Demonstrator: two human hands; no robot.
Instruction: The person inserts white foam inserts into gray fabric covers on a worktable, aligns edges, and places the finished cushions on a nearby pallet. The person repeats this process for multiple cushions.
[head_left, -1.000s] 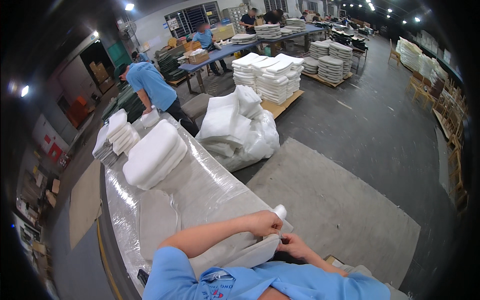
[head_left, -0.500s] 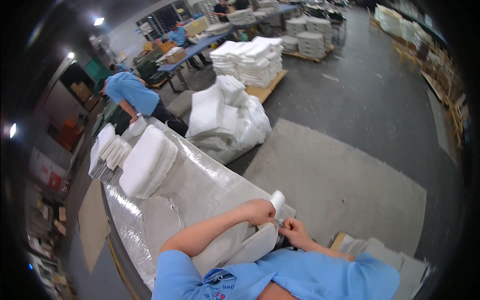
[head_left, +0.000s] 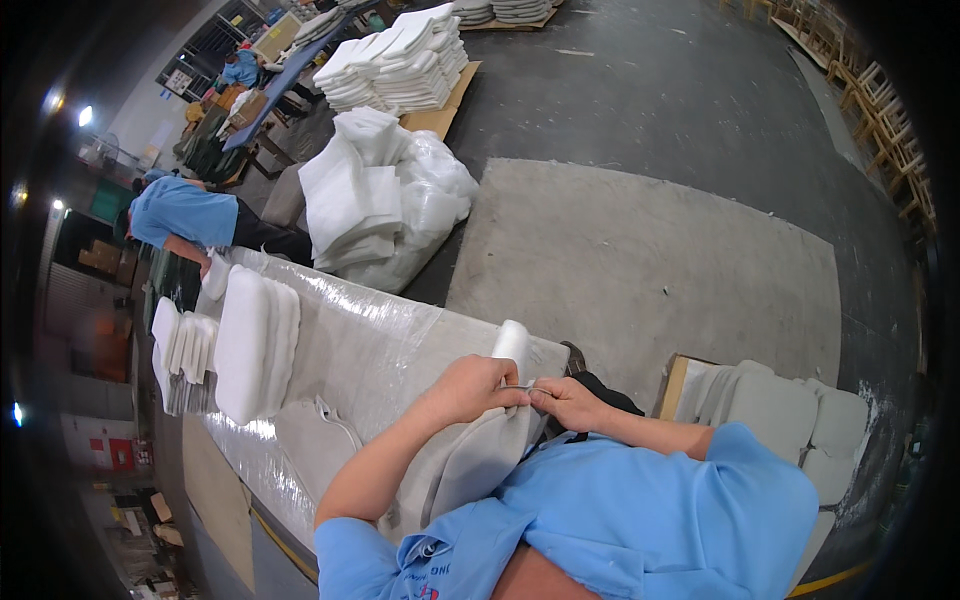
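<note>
Two hands busy on one grey fabric cover (head_left: 480,455), held at the near edge of the plastic-wrapped desk (head_left: 370,340), right up against the blue shirt. Left hand (head_left: 475,388) clamped over the top of the cover, fingers curled tight on the cloth. Right hand (head_left: 568,400) just beside it, fingertips pressed together, pinching what looks like a thin needle or thread running across to the left hand; too small to tell which. White foam roll (head_left: 513,345) poking up just behind the knuckles. Further along the desk, a stack of white foam pads (head_left: 250,340), well apart from the work. Crate of more cushions (head_left: 770,410) on the floor at the right side. Another person in blue (head_left: 185,212) bent over at the far end.

Risk-wise: probably a pricked fingertip, with both hands that close together around something sharp. Also maybe a slipping cover, hanging half off the desk edge, pulling a seam crooked if the left grip loosens.
</note>
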